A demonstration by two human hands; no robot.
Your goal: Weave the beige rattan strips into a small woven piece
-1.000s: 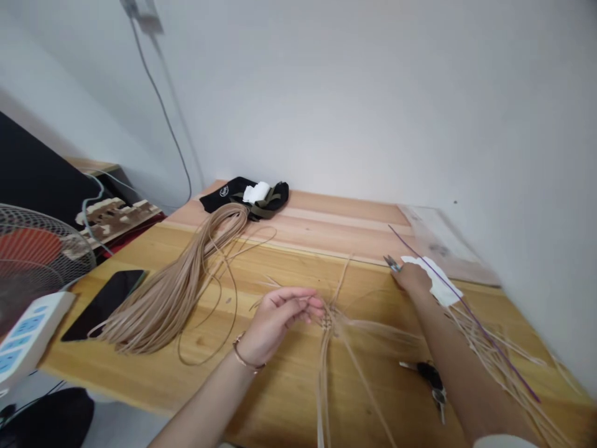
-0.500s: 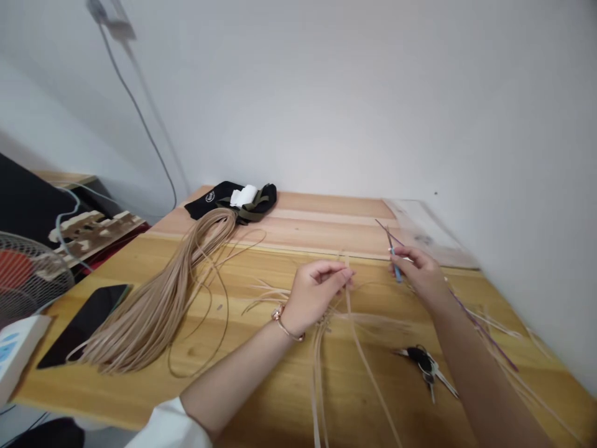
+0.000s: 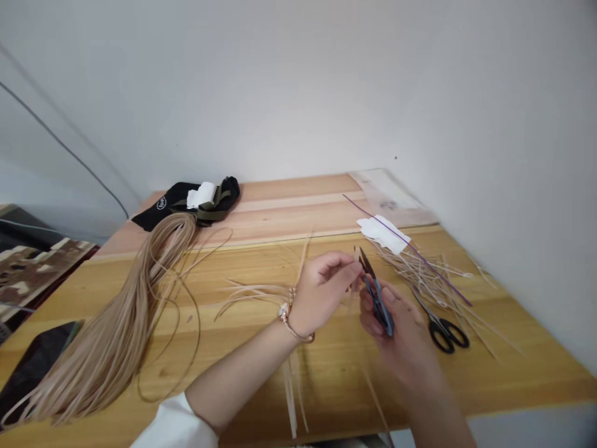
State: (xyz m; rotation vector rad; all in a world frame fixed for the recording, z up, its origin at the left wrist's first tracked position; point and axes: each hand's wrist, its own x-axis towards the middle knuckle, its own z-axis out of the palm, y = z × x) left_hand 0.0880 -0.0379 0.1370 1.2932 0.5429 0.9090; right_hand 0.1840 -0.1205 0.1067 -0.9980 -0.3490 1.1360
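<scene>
My left hand (image 3: 321, 295) is closed, thumb and finger pinching the end of a thin tan strip (image 3: 375, 398); its blurred length hangs down toward the front. In my right hand (image 3: 401, 330) is a pair of small blue-handled scissors (image 3: 383, 311). Their dark blades are parted and point up, close beside my left fingertips. Whether they touch the strip I cannot tell. Beneath my left wrist, several tan strips (image 3: 254, 289) cross and fan outward, with the crossing partly hidden by the wrist.
A large bundle of tan strands (image 3: 125, 323) lies at left, partly over a dark phone (image 3: 40, 361). Behind it is a black bag (image 3: 175, 202). Right of my hands are black-handled scissors (image 3: 448, 336), loose strips (image 3: 424, 274), white paper (image 3: 385, 233) and a purple strip (image 3: 422, 258).
My right hand has brought the blue-handled scissors left, up to my left hand's fingertips. The view has turned right, showing the black-handled scissors; the keys no longer show.
</scene>
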